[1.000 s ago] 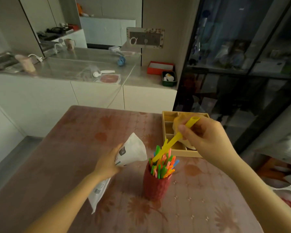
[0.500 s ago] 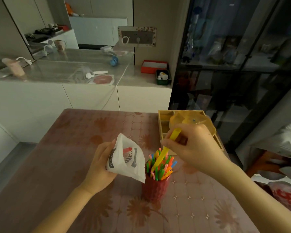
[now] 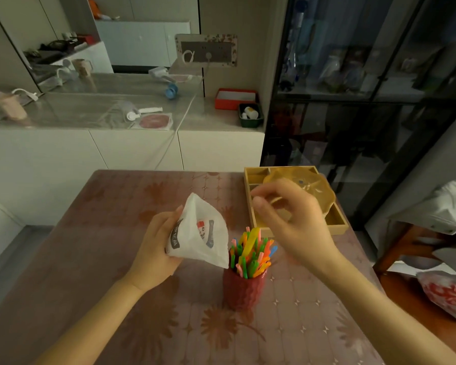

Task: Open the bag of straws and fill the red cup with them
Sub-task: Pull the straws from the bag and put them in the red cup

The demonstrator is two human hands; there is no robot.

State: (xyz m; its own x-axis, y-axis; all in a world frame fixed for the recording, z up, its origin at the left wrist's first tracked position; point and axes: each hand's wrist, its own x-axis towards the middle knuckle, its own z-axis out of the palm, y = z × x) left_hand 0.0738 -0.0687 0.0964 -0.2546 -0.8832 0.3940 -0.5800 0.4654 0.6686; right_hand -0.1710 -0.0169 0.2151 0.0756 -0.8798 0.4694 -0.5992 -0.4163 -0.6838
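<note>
I see left hand (image 3: 153, 248) gripping white straw bag (image 3: 199, 235), held just left of red cup (image 3: 244, 291) | cup upright on table (image 3: 116, 233), packed with coloured straws (image 3: 250, 252) | right hand (image 3: 292, 222) above cup, fingers loosely curled, holding nothing

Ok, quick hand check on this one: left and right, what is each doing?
Left hand: closed on the white bag.
Right hand: empty, fingers loosely curled above the straws.
</note>
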